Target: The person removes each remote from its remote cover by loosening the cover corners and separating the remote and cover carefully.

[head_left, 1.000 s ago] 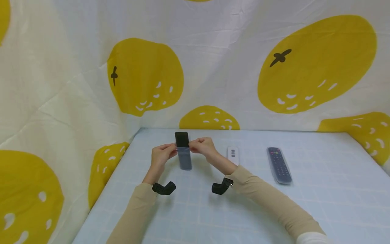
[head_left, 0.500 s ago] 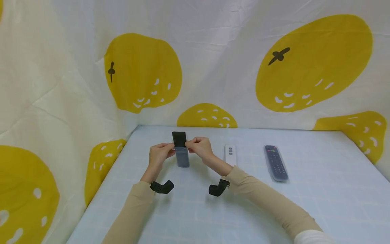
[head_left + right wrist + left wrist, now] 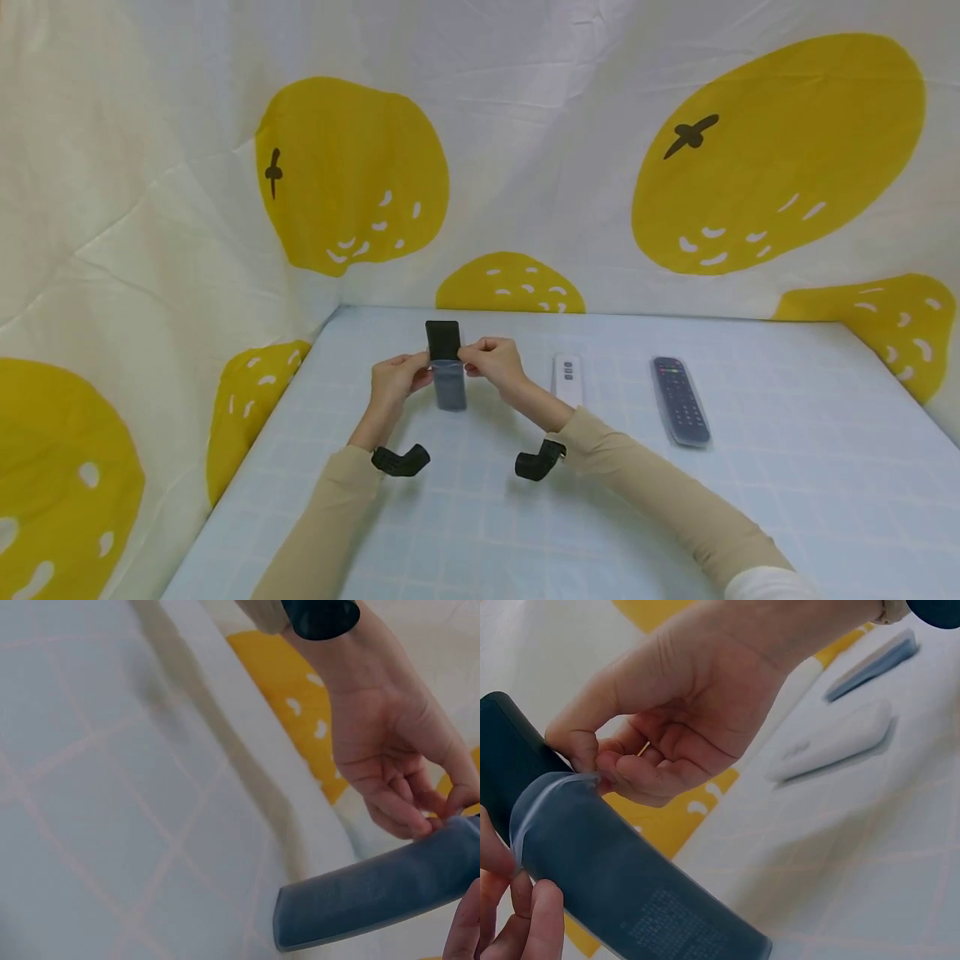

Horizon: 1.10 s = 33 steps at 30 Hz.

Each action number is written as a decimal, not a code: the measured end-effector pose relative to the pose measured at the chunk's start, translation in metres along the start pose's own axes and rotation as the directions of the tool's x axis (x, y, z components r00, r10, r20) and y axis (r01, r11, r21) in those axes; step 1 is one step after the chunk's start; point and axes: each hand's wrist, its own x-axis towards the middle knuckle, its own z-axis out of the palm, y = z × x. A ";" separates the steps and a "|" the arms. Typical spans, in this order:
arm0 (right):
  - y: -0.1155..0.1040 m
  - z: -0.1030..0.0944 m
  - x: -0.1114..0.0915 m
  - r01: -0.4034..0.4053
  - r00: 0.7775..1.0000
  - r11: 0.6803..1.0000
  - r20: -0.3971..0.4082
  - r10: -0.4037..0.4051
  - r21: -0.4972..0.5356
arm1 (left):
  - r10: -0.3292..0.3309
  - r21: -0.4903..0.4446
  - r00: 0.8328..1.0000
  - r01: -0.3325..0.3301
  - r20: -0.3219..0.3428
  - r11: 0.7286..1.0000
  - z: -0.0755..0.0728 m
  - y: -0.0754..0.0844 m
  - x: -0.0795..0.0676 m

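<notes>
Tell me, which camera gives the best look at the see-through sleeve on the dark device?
The left wrist view: the see-through sleeve looms large there, its rim in plain sight. The head view shows it small; the right wrist view shows its lower end close up, but crops the upper part.

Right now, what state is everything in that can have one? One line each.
Held dark remote: lower part sleeved, upper end bare
Translucent sleeve: partway up that remote
Left fingers: pinching the sleeve's edge
Right fingers: pinching the opposite edge
White remote: lying buttons up, beyond the right forearm
Dark-grey remote: lying buttons up, seemingly in a clear cover
Pale cloth: spread out
</notes>
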 end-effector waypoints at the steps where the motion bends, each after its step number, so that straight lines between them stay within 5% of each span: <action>1: 0.001 0.000 0.000 -0.001 1.000 1.000 -0.003 0.001 0.003 | -0.001 -0.003 1.000 0.001 0.002 1.000 0.000 -0.001 0.000; 22: 0.020 0.001 0.004 -0.068 0.998 0.998 -0.015 0.068 0.009 | -0.044 -0.115 0.998 0.049 0.054 0.992 -0.001 -0.016 0.005; 26: 0.027 -0.001 0.001 -0.087 0.996 0.996 0.010 0.087 0.023 | -0.094 -0.123 0.991 0.105 0.093 0.987 -0.005 -0.022 0.004; 29: 0.027 -0.003 -0.004 -0.058 0.998 0.998 0.041 0.057 0.023 | -0.124 -0.119 0.985 0.138 0.122 0.983 -0.008 -0.023 0.001; 33: 0.022 -0.005 -0.007 -0.015 0.996 0.999 0.087 0.012 0.037 | -0.086 -0.089 0.988 0.097 0.127 0.991 -0.011 -0.021 -0.002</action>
